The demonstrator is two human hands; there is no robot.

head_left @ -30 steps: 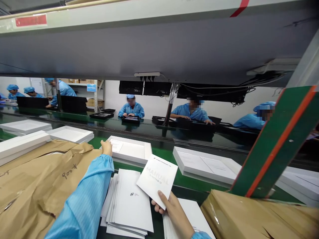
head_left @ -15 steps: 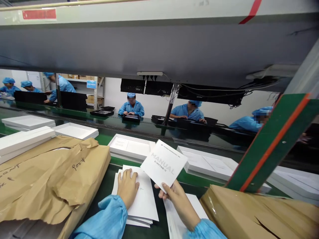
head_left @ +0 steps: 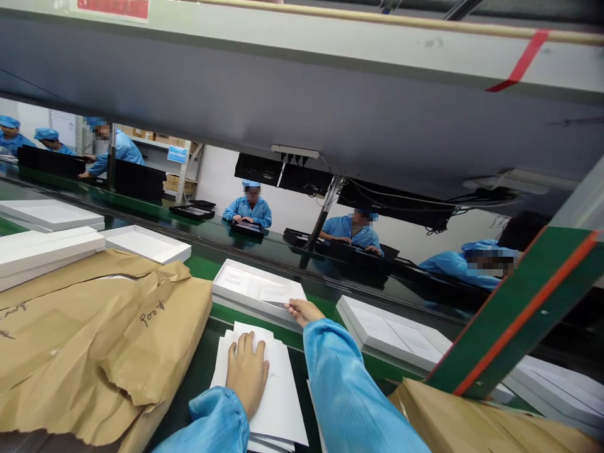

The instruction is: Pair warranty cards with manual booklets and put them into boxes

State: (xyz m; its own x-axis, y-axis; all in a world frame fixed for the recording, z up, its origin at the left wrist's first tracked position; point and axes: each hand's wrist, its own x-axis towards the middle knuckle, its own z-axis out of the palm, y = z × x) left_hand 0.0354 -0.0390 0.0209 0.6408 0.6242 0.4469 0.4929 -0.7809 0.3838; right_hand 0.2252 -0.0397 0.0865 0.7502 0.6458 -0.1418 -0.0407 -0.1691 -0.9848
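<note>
My left hand (head_left: 246,372) lies flat, fingers together, on a stack of white booklets (head_left: 278,402) at the near edge of the bench. My right hand (head_left: 302,310), in a blue sleeve, reaches forward over the near rim of an open white box tray (head_left: 236,296) on the green belt. Its fingertips pinch the edge of a white manual booklet (head_left: 276,294) that lies inside the tray. The right palm is hidden by the sleeve.
Crumpled brown wrapping paper (head_left: 94,340) covers the left. More white box trays (head_left: 387,327) (head_left: 146,244) sit along the green conveyor. A brown-wrapped package (head_left: 495,421) and a slanted green and orange bar (head_left: 519,314) stand at the right. People in blue coats work across the line.
My right hand carried the manual booklet forward from above the stack into the white tray. My left hand came back from the tray and settled on the booklet stack.
</note>
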